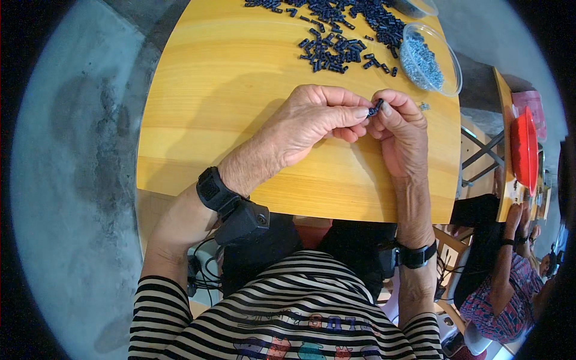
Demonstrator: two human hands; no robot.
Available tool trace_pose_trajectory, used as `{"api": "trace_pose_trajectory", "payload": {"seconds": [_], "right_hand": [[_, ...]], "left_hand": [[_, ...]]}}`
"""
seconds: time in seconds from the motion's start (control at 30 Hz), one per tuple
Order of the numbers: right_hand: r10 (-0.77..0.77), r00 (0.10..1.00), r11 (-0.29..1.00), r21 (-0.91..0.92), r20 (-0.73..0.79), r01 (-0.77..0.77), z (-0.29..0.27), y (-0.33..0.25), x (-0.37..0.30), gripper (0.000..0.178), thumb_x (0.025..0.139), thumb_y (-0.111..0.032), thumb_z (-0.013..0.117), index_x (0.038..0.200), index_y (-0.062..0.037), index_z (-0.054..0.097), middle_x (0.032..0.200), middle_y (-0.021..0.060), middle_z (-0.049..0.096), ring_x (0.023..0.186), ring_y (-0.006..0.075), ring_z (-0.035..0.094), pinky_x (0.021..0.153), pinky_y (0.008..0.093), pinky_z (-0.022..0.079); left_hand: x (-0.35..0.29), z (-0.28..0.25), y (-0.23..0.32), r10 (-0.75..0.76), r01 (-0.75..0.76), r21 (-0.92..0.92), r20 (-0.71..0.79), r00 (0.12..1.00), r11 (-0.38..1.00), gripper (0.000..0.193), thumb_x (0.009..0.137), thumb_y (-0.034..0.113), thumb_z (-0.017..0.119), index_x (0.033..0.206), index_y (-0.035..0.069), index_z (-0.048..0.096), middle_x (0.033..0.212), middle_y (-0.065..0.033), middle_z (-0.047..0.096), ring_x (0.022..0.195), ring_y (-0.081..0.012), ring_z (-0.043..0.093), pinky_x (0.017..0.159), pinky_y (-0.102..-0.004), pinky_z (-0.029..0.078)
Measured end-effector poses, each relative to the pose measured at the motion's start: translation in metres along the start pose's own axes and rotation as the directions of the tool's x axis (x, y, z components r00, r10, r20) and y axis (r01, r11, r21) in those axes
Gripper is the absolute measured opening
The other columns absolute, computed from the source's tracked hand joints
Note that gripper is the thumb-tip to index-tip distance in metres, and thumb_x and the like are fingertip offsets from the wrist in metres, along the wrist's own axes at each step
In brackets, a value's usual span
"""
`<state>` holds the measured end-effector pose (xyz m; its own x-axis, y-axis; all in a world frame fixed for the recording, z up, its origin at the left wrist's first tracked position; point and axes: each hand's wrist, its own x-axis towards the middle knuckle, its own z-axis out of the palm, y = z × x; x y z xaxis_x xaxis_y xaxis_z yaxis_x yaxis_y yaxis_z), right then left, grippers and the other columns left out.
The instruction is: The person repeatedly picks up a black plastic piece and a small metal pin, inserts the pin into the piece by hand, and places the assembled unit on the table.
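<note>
Above the yellow wooden table (222, 78) my two hands meet, fingertips almost touching. Between them is a small black plastic part (374, 109), partly covered by the fingers. My left hand (321, 117) is closed, pinching one end of it with thumb and forefinger. On the other end, the thumb and forefinger of my right hand (401, 120) are pressed together. Whether the right fingers also hold a tiny second piece, I cannot make out. Just beyond my hands lies a loose pile of similar black parts (330, 51).
A clear round tub (453, 72) of small silvery metal pieces (423, 60) stands at the table's right edge. Beside my right hand lie a few loose silvery bits (425, 107). More black parts (378, 18) spread along the far side. Another person (504, 288) works at a table with a red basin (524, 150).
</note>
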<state>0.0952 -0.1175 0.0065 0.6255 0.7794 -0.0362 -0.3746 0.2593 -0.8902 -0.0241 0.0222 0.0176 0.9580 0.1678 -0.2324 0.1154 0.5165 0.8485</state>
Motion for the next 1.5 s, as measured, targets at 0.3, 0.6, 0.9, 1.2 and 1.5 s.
{"api": "trace_pose_trajectory", "payload": {"seconds": [0.3, 0.6, 0.9, 1.2, 1.5], "right_hand": [[-0.050, 0.998, 0.998, -0.050, -0.041, 0.047, 0.006, 0.003, -0.001, 0.017, 0.081, -0.005, 0.065, 0.097, -0.0005, 0.064, 0.076, 0.0015, 0.061, 0.061, 0.0075, 0.051, 0.054, 0.0205, 0.041], [-0.217, 0.971, 0.928, -0.330, -0.102, 0.173, 0.010, 0.002, -0.004, 0.014, 0.079, -0.002, 0.067, 0.093, -0.0007, 0.066, 0.077, -0.0004, 0.062, 0.063, 0.0051, 0.051, 0.056, 0.0176, 0.040], [-0.249, 0.967, 0.896, -0.394, -0.062, 0.206, 0.011, 0.002, -0.003, 0.012, 0.079, 0.000, 0.066, 0.091, -0.0015, 0.066, 0.077, -0.0017, 0.062, 0.065, 0.0044, 0.051, 0.058, 0.0168, 0.040], [-0.184, 0.983, 0.944, -0.283, -0.021, 0.170, 0.005, 0.003, -0.003, 0.018, 0.083, -0.008, 0.064, 0.098, 0.0008, 0.062, 0.083, 0.0038, 0.061, 0.065, 0.0087, 0.051, 0.058, 0.0205, 0.040], [-0.140, 0.990, 0.981, -0.136, 0.007, 0.139, 0.001, 0.001, -0.004, 0.018, 0.084, -0.009, 0.063, 0.100, 0.0000, 0.061, 0.089, 0.0051, 0.061, 0.067, 0.0089, 0.052, 0.058, 0.0204, 0.040]], "left_hand": [[0.000, -0.001, -0.001, 0.000, 0.000, 0.002, -0.009, 1.000, 1.000, 0.026, 0.086, 0.017, 0.062, 0.105, -0.001, 0.062, 0.087, -0.0060, 0.065, 0.075, -0.0107, 0.062, 0.068, -0.0220, 0.051], [0.001, 0.001, -0.002, -0.021, 0.019, -0.035, -0.039, 0.999, 0.999, 0.025, 0.086, 0.016, 0.062, 0.104, -0.002, 0.062, 0.087, -0.0070, 0.065, 0.075, -0.0114, 0.062, 0.068, -0.0219, 0.051], [0.002, -0.002, -0.004, -0.037, 0.034, -0.088, -0.027, 0.999, 0.996, 0.025, 0.086, 0.016, 0.062, 0.103, -0.002, 0.062, 0.086, -0.0061, 0.065, 0.075, -0.0111, 0.062, 0.068, -0.0217, 0.051], [0.001, -0.001, -0.003, -0.028, 0.029, -0.095, 0.015, 1.000, 0.995, 0.024, 0.086, 0.016, 0.063, 0.103, -0.001, 0.062, 0.084, -0.0051, 0.065, 0.071, -0.0097, 0.060, 0.067, -0.0205, 0.050], [0.001, 0.002, -0.001, -0.018, 0.019, -0.069, 0.016, 1.000, 0.997, 0.022, 0.086, 0.017, 0.063, 0.100, 0.000, 0.063, 0.083, -0.0050, 0.065, 0.070, -0.0092, 0.060, 0.066, -0.0205, 0.049]]}}
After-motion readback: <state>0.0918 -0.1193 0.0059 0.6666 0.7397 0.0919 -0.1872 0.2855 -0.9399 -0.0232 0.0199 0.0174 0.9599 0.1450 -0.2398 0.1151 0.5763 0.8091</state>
